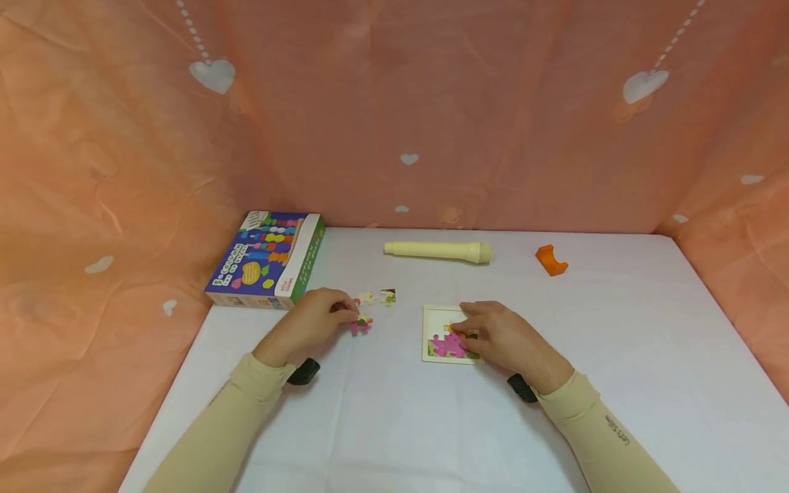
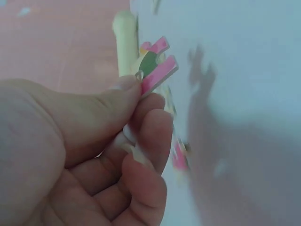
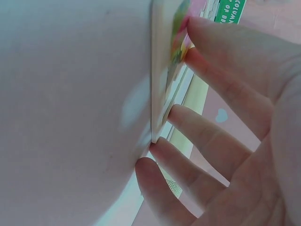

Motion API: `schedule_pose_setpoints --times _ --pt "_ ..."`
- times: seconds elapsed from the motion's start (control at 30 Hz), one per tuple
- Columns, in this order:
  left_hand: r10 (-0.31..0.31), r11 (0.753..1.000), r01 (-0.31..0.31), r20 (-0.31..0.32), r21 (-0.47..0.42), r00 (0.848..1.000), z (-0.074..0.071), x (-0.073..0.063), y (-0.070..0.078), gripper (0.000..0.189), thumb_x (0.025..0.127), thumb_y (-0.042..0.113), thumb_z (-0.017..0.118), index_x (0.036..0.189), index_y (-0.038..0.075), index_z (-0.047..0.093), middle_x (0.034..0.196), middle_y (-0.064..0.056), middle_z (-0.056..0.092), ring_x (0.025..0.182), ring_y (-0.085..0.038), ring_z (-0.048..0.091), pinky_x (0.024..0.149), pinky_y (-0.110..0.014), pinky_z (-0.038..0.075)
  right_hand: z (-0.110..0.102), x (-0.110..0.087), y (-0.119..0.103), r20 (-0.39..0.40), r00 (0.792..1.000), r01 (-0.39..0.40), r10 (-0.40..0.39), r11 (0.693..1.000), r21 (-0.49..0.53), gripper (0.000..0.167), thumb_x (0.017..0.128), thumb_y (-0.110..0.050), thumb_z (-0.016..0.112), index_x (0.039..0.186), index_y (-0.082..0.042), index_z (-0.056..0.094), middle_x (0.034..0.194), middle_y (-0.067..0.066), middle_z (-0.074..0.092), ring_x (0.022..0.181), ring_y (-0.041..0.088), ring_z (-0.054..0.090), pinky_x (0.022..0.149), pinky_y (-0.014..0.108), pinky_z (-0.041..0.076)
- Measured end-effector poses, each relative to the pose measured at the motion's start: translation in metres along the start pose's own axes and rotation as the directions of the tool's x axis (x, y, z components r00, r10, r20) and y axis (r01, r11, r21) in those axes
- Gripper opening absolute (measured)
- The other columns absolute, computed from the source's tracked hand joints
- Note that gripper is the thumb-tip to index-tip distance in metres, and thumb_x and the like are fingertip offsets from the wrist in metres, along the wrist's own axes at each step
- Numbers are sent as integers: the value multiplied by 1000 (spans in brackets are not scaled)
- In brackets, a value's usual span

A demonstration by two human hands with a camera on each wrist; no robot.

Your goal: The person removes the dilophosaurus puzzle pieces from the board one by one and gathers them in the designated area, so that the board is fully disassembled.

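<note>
My left hand point(image 1: 316, 323) pinches a pink, green and cream jigsaw piece point(image 2: 160, 73) between thumb and forefinger, above the white tabletop. Its other fingers are curled below. Beside that hand are loose jigsaw pieces point(image 1: 388, 296). To the right is a square wooden puzzle tray point(image 1: 424, 335), partly filled with joined pink, green and yellow pieces point(image 1: 446, 345). Over the tray's right side lies my right hand point(image 1: 502, 339). Its thumb and forefinger tips touch the pieces, and the other fingers point(image 3: 202, 127) extend to the tray's edge and the table. This hand hides part of the tray.
A colourful game box point(image 1: 265, 260) lies at the table's back left. Behind the tray is a cream toy microphone point(image 1: 434, 250) on its side. An orange notched block point(image 1: 550, 261) sits at the back right. An orange curtain point(image 1: 468, 123) closes off the far side.
</note>
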State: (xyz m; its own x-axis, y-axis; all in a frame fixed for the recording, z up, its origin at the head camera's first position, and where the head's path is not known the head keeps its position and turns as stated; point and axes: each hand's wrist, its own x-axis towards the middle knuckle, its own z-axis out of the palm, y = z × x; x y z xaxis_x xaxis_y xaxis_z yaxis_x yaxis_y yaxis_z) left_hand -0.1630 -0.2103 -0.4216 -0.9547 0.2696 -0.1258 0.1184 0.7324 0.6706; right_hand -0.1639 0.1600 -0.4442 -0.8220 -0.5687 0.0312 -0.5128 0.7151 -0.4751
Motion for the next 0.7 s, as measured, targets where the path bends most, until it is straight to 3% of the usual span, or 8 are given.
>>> schedule_pose_setpoints --times 0.1,0.23,0.37,0.7 --pt "1 1000 -1 -8 28 1000 -9 -8 -14 13 106 18 69 98 17 79 100 1 77 93 -17 64 91 -38 53 0 0 -1 0 1000 -8 8 1000 0 30 96 -20 82 126 -14 82 149 20 66 141 44 59 117 61 47" --pt "-53 998 53 6 -19 999 -12 -13 -25 11 105 18 71 98 15 79 98 -1 75 94 -18 62 90 -36 52 2 -1 -1 0 1000 -14 14 1000 8 30 96 -20 82 125 -14 82 149 20 66 141 44 59 117 61 47" --pt "-91 995 92 21 -40 996 -10 -14 -31 9 104 19 74 99 15 79 95 -2 73 94 -20 60 88 -34 50 3 -3 0 -9 1000 -2 2 1000 13 30 96 -19 83 125 -13 82 148 20 67 141 44 60 116 60 48" --pt "-79 996 79 6 -31 997 -9 -12 -33 12 106 16 70 100 16 80 101 -1 75 97 -20 62 92 -37 52 1 -2 0 -11 1000 4 -4 1000 -6 30 96 -19 83 125 -14 82 149 20 66 141 43 60 117 60 48"
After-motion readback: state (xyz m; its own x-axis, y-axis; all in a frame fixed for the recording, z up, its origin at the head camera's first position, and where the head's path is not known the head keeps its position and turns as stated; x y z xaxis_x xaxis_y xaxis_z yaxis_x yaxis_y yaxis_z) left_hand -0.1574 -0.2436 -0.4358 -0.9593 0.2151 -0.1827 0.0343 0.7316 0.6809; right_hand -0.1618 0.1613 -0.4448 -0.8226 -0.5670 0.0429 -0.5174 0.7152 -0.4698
